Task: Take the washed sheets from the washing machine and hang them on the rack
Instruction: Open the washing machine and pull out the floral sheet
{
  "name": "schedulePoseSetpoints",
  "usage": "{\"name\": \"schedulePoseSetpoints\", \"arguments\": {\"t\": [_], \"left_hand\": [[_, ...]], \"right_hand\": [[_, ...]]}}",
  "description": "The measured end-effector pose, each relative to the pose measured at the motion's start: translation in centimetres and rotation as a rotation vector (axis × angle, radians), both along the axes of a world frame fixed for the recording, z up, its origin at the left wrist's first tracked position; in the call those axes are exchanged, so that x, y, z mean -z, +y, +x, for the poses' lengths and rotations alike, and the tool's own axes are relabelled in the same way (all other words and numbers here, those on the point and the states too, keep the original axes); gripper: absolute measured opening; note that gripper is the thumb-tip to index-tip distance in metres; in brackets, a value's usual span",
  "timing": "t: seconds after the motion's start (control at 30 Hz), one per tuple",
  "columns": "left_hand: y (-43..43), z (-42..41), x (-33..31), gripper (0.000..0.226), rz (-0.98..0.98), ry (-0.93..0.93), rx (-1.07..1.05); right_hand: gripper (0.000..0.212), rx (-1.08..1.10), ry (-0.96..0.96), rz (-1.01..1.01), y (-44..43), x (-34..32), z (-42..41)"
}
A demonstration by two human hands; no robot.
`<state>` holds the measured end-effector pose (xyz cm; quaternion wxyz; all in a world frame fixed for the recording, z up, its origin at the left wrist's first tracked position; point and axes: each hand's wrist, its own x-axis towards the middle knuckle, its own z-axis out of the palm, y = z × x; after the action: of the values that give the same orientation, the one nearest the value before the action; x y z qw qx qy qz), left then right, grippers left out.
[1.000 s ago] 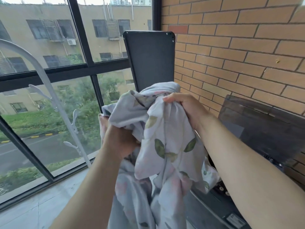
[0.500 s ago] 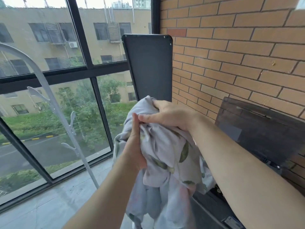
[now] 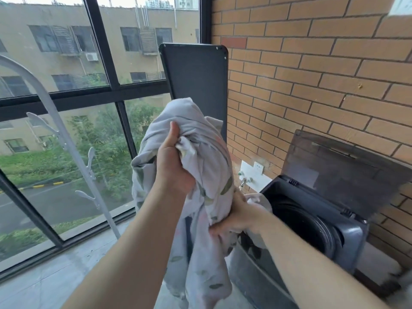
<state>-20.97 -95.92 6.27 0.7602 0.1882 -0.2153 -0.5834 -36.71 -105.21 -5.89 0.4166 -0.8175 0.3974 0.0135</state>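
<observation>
A damp pale grey sheet with green leaf prints hangs bunched in front of me. My left hand grips its upper part, thumb up, at chest height. My right hand is lower and closed on a fold of the same sheet, just left of the drum opening. The dark top-loading washing machine stands at the right with its lid raised; more of the sheet trails over its front edge. A white rack with curved hooks stands at the left by the window.
A brick wall runs behind the machine, with a white socket plate and tap low on it. A tall dark panel leans in the corner. Black-framed floor-to-ceiling windows close the left side; grey tiled floor lies below.
My right hand has dropped from the top of the bundle to a lower fold near the drum. My left hand stays high on the sheet. My view has tipped down, showing the machine's opening.
</observation>
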Motion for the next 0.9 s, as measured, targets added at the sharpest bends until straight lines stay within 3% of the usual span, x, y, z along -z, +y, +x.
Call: {"name": "schedulePoseSetpoints", "arguments": {"t": [0.03, 0.1, 0.13, 0.27, 0.37, 0.43, 0.47, 0.6, 0.67, 0.7, 0.8, 0.83, 0.9], "left_hand": [[-0.1, -0.1, 0.0, 0.08, 0.012, -0.003, 0.015], [-0.1, 0.1, 0.4, 0.076, 0.02, -0.002, -0.004], [0.1, 0.5, 0.7, 0.072, 0.005, 0.007, -0.027], [1.2, 2.0, 0.7, 0.085, 0.01, -0.103, -0.12], [1.1, 1.2, 0.9, 0.092, 0.084, -0.249, -0.057], [0.6, 0.8, 0.5, 0.085, 0.003, -0.167, -0.103], [0.6, 1.0, 0.2, 0.081, -0.046, -0.096, -0.139], [1.4, 2.3, 0.1, 0.059, -0.122, 0.008, -0.168], [1.7, 1.7, -0.1, 0.055, -0.109, -0.048, -0.156], [2.0, 1.3, -0.4, 0.055, -0.119, -0.087, -0.15], [2.6, 0.7, -1.5, 0.065, -0.09, -0.257, -0.211], [2.8, 0.9, -1.6, 0.063, -0.094, -0.274, -0.229], [2.8, 1.9, -1.5, 0.045, -0.1, -0.277, -0.215]], "right_hand": [[0.118, 0.078, -0.083, 0.045, 0.4, 1.4, 0.7], [0.03, 0.227, -0.281, 0.154, 0.8, 1.8, 1.9], [0.012, 0.273, -0.326, 0.134, 0.7, 1.1, 2.2], [0.012, 0.408, -0.558, -0.098, -0.7, -5.1, 2.6], [0.037, 0.38, -0.667, -0.278, -0.5, -11.1, 2.9], [0.031, 0.318, -0.686, -0.431, -0.4, -13.4, 3.3], [0.038, 0.255, -0.668, -0.451, -0.1, -13.6, 3.5], [0.113, 0.153, -0.433, -0.347, -1.1, -9.0, 3.9], [0.126, 0.176, -0.369, -0.215, -2.0, -4.8, 3.7], [0.116, 0.182, -0.414, -0.11, -2.2, -3.2, 3.5], [0.038, 0.277, -0.455, 0.142, -1.7, -1.5, 3.7], [0.026, 0.331, -0.418, 0.123, -2.0, -1.7, 4.1], [0.035, 0.386, -0.4, 0.029, -3.1, -2.3, 4.8]]}}
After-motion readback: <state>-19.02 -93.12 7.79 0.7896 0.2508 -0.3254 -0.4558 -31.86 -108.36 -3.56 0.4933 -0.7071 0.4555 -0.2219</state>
